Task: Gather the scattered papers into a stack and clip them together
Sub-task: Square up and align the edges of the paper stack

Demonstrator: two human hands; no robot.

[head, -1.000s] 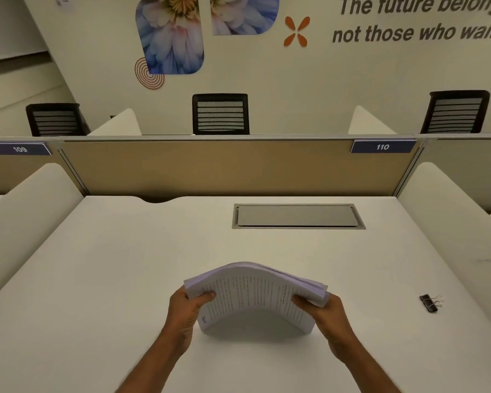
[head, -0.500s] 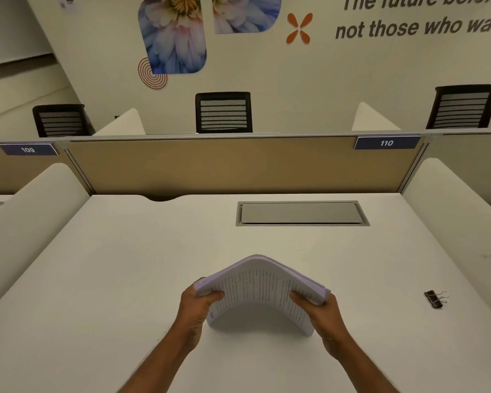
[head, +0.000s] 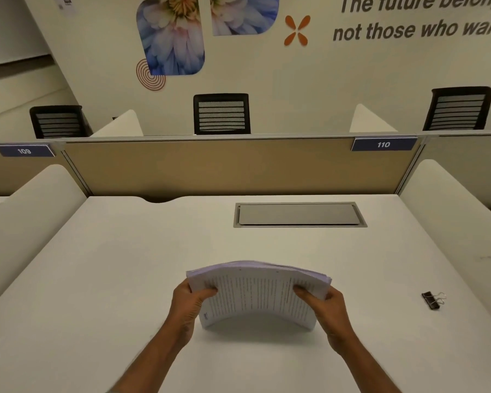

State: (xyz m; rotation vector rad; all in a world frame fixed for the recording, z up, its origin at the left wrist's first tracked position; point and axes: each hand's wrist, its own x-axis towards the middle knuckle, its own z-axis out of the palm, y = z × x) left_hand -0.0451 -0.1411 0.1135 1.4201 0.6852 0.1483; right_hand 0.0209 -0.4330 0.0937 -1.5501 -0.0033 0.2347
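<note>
Two desk labels read 109 (head: pixel 24 151) and 110 (head: pixel 383 144).

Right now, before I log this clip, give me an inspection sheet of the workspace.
Surface: white desk, bare apart from a closed grey cable hatch set into it.
Job's things: paper stack gathered, bowed upward, lower edge on the desk; binder clip lying to the right, untouched.
Clutter: nothing seen.
Grippers: left hand and right hand each have a grip on one side of the stack.
Cables: nothing seen.
Surroundings: tan partition with labels 109 and 110, three black chairs behind, wall with flower prints and lettering.
</note>
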